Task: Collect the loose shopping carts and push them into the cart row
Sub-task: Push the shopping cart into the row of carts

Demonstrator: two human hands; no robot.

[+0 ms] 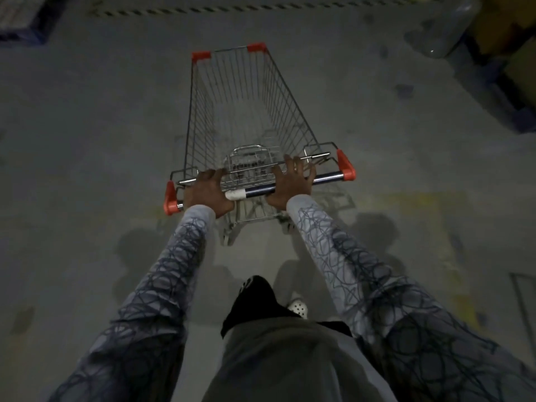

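Left hand [207,194] wrapped round the handle bar [261,191] near its left end; right hand [291,184] palm on the bar, fingers splayed. Shopping cart [240,111] directly ahead, long axis running straight away, nose forward. Bare floor [87,126] both sides. Blue pallet [26,27] far left, loaded pallet [499,91] far right, striped line [232,7] across ahead.
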